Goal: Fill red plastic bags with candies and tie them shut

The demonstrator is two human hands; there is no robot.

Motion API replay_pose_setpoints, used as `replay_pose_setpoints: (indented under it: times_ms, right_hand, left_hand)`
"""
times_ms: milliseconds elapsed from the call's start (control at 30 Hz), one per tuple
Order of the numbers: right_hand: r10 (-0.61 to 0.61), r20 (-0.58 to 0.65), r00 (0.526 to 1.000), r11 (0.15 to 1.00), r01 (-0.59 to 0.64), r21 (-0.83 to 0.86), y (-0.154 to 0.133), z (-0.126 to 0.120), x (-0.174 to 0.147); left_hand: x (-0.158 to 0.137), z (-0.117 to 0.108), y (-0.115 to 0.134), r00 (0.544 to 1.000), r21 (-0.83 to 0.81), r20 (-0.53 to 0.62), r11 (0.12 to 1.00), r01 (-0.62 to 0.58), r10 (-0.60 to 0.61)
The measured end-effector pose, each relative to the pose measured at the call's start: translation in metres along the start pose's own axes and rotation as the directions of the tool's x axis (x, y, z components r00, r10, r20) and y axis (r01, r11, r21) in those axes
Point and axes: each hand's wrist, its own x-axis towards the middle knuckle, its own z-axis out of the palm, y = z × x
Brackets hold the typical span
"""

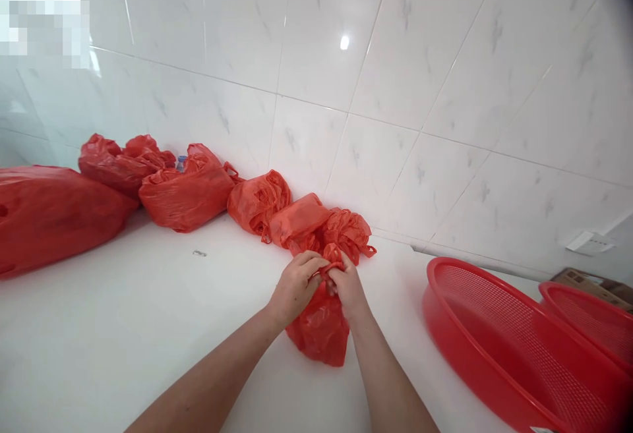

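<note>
Both of my hands meet at the gathered neck of a small red plastic bag [320,327] on the white table [237,314]. My left hand [299,288] is closed on the twisted neck from the left. From the right, my right hand [346,285] pinches the same gathered plastic, with a loop of it showing between the two hands. The bag's body hangs below the fingers toward me, and I cannot make out what is inside. Just behind my hands lie a crumpled red bag [349,232] and a rolled red bag [301,222].
More red bags, among them a bundled one [260,201], a fuller one [188,192] and a large one [59,215], line the tiled wall [316,136]. Red mesh baskets [494,347] stand at the right, with a wall socket [590,243] above.
</note>
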Motion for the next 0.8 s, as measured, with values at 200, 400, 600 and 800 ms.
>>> replay_pose_setpoints:
  times_ms: [200,400,600,800]
  right_hand:
    - [0.016,0.178,0.984,0.963,-0.063,0.260,0.019,-0.018,0.004]
    - [0.044,0.200,0.979,0.979,-0.082,0.188,0.021,-0.018,0.004]
    - [0.046,0.185,0.982,0.998,-0.053,0.037,0.026,-0.017,0.003]
    - [0.024,0.248,0.968,0.999,-0.014,-0.042,0.028,-0.020,0.004]
  left_hand:
    - [-0.004,0.004,-0.016,0.959,-0.244,-0.057,0.935,0.256,-0.277]
    - [-0.012,0.005,-0.030,0.895,-0.384,-0.025,0.831,0.402,-0.445]
    - [-0.018,0.007,-0.038,0.879,-0.454,0.051,0.773,0.443,-0.474]
    - [-0.019,0.009,-0.044,0.863,-0.509,-0.043,0.754,0.415,-0.504]
